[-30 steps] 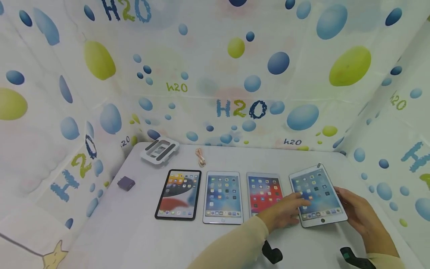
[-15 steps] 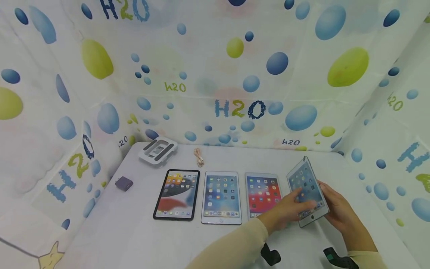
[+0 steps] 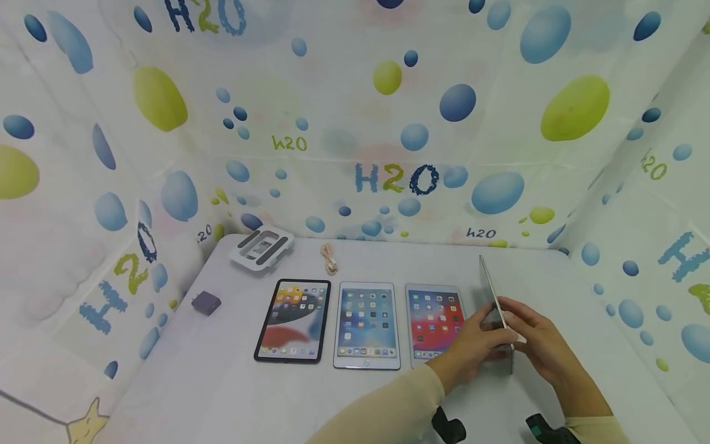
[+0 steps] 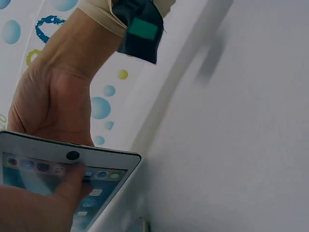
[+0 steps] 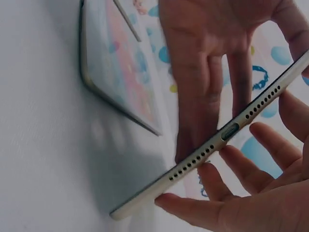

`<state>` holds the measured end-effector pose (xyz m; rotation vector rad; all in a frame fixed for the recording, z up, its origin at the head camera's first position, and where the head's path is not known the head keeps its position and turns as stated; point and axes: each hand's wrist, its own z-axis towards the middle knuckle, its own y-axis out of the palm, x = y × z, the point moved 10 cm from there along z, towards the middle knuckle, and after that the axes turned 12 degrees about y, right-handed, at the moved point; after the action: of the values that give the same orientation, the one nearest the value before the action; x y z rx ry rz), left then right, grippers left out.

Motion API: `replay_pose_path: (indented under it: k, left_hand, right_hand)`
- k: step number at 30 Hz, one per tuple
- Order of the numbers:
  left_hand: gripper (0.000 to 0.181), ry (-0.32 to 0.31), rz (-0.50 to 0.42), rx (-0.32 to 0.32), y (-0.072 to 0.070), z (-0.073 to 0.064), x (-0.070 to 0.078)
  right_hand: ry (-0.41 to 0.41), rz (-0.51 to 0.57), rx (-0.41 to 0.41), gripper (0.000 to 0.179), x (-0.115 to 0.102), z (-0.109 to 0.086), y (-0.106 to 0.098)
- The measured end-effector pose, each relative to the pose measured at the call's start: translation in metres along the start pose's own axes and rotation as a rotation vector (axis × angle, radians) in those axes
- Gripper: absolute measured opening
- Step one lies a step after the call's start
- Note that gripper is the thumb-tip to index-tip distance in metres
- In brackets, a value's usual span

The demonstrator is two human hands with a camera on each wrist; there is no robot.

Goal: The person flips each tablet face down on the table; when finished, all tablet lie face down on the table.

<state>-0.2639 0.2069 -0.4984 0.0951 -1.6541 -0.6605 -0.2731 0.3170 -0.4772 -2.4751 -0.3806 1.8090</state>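
A white tablet point(image 5: 224, 135) stands steeply on edge between my hands, nearly edge-on in the head view. In the left wrist view, its lit screen and dark round home button show. My left hand point(image 3: 468, 345) is on the screen side, with its thumb on the glass; the right wrist view shows its other fingers held fairly straight against the screen. My right hand point(image 3: 546, 345) holds the tablet from behind, fingers bent with tips on the back. The tablet's port and speaker holes face the right wrist camera. Whether its lower edge touches the table is unclear.
Three lit tablets lie in a row: a black-framed tablet point(image 3: 292, 320), a white tablet point(image 3: 367, 325) and a red-wallpaper tablet point(image 3: 435, 320). Behind are a white-grey stand-like object point(image 3: 262, 248) and coiled cable point(image 3: 329, 259); a dark charger block point(image 3: 206, 303) sits left. Patterned cloth point(image 3: 355, 123) encloses the table.
The tablet has turned from showing its screen to nearly edge-on. My right hand has moved left with it, toward my left hand, its fingers now spread over the back.
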Motion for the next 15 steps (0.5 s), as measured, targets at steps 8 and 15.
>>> replay_pose_path:
  k: [8, 15]
  left_hand:
    - [0.077, 0.035, -0.206, 0.021, 0.007, -0.003, -0.003]
    - [0.068, 0.078, -0.122, 0.071, 0.006, -0.006, 0.004]
  right_hand:
    - [0.144, -0.141, 0.126, 0.074, 0.023, 0.008, -0.027]
    - [0.252, -0.118, 0.142, 0.08, 0.04, 0.021, -0.059]
